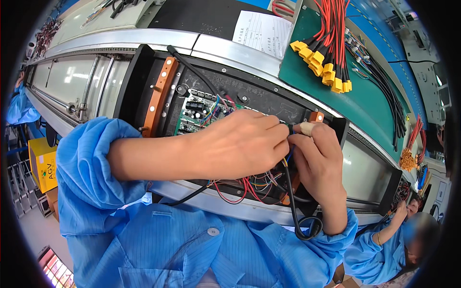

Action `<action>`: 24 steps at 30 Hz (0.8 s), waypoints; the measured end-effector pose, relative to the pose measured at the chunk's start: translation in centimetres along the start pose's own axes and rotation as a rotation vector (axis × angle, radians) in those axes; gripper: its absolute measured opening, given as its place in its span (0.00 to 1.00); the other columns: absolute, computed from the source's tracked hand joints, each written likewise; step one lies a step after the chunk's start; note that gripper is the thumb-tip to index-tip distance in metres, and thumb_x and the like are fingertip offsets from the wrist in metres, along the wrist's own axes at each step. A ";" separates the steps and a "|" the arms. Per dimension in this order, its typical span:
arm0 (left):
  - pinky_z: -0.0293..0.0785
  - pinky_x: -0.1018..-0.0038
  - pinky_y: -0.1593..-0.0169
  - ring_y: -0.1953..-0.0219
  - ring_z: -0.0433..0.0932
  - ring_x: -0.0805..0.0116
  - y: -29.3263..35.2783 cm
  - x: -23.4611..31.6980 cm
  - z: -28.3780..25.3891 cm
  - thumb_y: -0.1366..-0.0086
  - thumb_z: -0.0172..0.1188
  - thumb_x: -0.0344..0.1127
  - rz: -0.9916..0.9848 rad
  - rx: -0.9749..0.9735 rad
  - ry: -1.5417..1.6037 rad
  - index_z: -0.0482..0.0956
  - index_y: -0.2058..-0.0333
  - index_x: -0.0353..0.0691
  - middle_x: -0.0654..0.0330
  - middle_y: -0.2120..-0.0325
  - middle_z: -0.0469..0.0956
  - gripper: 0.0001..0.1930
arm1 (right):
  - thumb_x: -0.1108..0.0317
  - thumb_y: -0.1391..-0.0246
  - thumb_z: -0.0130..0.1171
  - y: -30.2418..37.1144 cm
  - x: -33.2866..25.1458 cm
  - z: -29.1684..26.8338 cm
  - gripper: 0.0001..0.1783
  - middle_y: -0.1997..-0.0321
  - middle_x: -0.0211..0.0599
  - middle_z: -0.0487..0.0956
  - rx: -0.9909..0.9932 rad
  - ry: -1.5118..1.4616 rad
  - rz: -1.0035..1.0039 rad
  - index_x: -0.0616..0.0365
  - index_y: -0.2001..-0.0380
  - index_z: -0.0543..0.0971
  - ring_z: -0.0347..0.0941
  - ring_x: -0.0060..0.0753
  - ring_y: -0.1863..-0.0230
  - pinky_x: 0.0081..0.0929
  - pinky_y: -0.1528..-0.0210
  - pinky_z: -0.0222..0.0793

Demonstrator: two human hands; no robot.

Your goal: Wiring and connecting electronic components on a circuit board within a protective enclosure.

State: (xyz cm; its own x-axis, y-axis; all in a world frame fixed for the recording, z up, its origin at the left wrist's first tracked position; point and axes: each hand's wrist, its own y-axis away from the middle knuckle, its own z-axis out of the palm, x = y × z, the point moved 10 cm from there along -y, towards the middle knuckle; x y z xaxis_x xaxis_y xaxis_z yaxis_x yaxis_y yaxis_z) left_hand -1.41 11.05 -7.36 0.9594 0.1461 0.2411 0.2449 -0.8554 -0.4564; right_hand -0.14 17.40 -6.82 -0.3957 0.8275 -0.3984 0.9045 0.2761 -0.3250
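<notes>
head view: we judge the main risk to be at the thin wires point(289, 155), where our left hand point(249, 141) and right hand point(319, 156) meet. the green circuit board point(198, 115) sits at ten o'clock from the left hand, partly covered by it. from the wires a black cable point(292, 204) drops toward six o'clock and loops just beside the right forearm point(334, 213); if that arm snags it, the pull could slip the wires from our grip. the loose red wires point(247, 185) might tangle too. the left forearm point(149, 158) comes in from nine o'clock, fingers curled, tips hidden, so we cannot tell what they pinch. the right hand reaches in from five o'clock, thumb and forefinger seemingly pinching the thin wires.
</notes>
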 end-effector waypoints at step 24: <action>0.62 0.80 0.73 0.76 0.64 0.69 0.5 1.8 -0.5 0.54 0.56 0.27 0.123 0.126 -0.118 0.72 0.75 0.37 0.59 0.74 0.69 0.05 | 0.80 0.60 0.58 0.3 0.4 0.4 0.08 0.65 0.37 0.78 0.003 -0.165 -0.023 0.64 0.72 0.76 0.74 0.36 0.67 0.25 0.62 0.70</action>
State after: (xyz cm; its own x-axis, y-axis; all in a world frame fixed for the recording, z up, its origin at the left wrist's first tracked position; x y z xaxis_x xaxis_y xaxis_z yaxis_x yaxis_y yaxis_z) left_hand 0.40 10.64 -6.77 0.9911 0.1079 0.0780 0.1332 -0.8025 -0.5816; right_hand -0.11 17.57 -7.43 -0.4371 0.7291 -0.5266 0.8946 0.2920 -0.3382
